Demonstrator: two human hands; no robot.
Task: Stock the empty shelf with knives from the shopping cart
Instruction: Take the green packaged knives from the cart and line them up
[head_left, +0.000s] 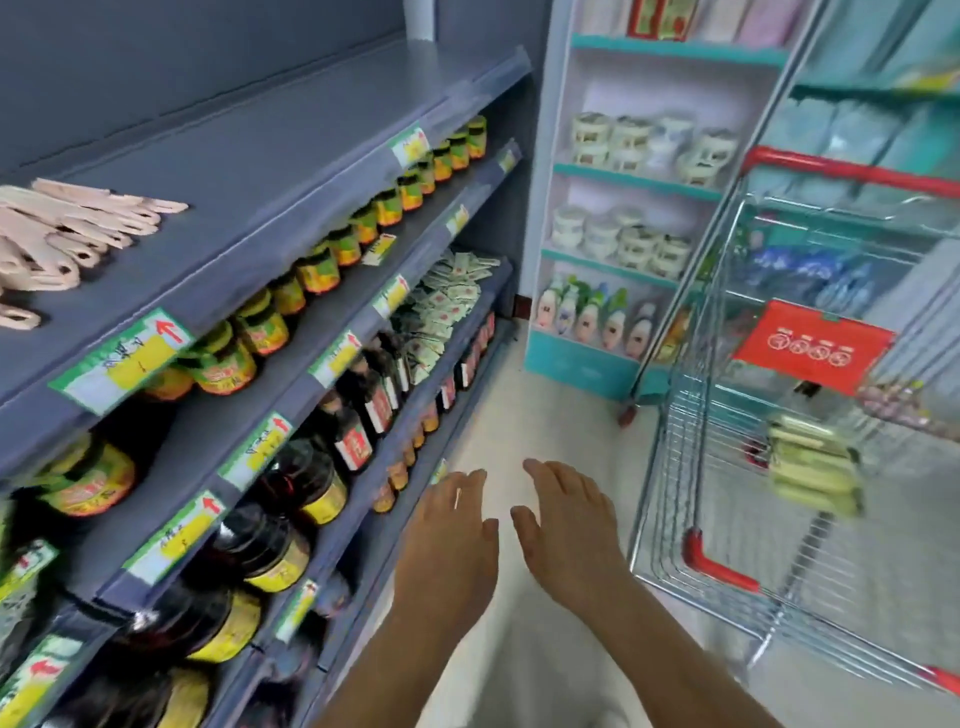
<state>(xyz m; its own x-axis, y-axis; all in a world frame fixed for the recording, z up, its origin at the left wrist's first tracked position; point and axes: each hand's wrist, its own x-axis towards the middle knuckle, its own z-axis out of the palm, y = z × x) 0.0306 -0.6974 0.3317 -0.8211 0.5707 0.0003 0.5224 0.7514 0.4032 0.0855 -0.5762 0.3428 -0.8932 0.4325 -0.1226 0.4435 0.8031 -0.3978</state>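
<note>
Left of the shopping cart (727, 467), both hands empty, left hand (447, 540) & right hand (566, 530) flat, fingers straight, side by side, pale wooden knives (67, 234) on top shelf (291, 171) far left of cart, yellow-green packs (813, 470) inside cart basket.

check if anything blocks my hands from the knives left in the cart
Yes: the cart's near wire side stands between both open hands (left hand, right hand) and the pale bundle inside. Reaching over the rim looks necessary.

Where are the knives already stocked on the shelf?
Head view, far left: the pale knives lie on the top grey shelf, above the row of jars.
</note>
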